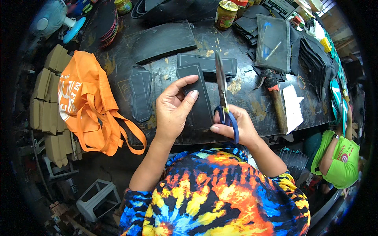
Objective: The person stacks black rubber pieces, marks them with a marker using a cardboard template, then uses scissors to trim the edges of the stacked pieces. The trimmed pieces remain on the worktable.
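Observation:
My left hand (173,108) is curled at the left edge of a dark rectangular piece (201,98) of sheet material, its thumb and forefinger gripping it. Light lines are marked on this piece. My right hand (240,124) holds scissors (222,82) by their blue handles, blades pointing away from me and looking closed. The blades stand just right of the piece. Beyond my hands lies a stack of similar marked dark strips (226,67). More cut dark pieces (141,94) lie to the left of my left hand.
A large dark sheet stack (163,41) lies farther back. An orange bag (88,102) hangs at the table's left edge. On the right are a wooden-handled hammer (277,104), white paper (292,108) and a mesh pouch (273,43). A jar (226,15) stands behind. Another person (338,157) is at far right.

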The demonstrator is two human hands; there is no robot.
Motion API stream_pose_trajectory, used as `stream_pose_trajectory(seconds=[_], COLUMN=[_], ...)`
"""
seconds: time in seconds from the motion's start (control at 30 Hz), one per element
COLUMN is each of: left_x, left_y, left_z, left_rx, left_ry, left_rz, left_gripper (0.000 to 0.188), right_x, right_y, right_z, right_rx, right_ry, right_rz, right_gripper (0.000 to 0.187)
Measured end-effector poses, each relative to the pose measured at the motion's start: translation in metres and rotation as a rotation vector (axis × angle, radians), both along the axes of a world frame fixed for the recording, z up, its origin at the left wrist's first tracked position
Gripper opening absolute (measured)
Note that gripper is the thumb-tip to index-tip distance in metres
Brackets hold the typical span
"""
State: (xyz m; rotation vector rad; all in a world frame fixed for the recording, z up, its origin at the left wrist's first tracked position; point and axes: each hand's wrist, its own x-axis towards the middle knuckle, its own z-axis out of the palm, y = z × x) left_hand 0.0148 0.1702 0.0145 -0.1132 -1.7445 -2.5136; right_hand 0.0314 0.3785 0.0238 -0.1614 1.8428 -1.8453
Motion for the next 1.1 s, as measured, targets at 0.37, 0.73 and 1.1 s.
stream_pose_trajectory(seconds=[0.37,0.73,1.1], left_x=[0.003,0.004,-0.024], left_y=[-0.020,-0.020,-0.099], left_z=[0.020,0.029,0.020], left_rx=[-0.268,-0.326,-0.526], left_ry=[0.087,0.082,-0.057], left_rz=[-0.162,-0.188,0.030], left_gripper=[0.046,0.047,0.047], right_x=[0.002,0.002,-0.049], right_y=[0.041,0.037,0.054], right_z=[0.001,0.002,0.003], right_rx=[0.072,0.083,0.555], right_ry=[-0.028,-0.011,0.543], right_rz=[0.236,0.197,-0.086], right_gripper=[0.031,0.030,0.025])
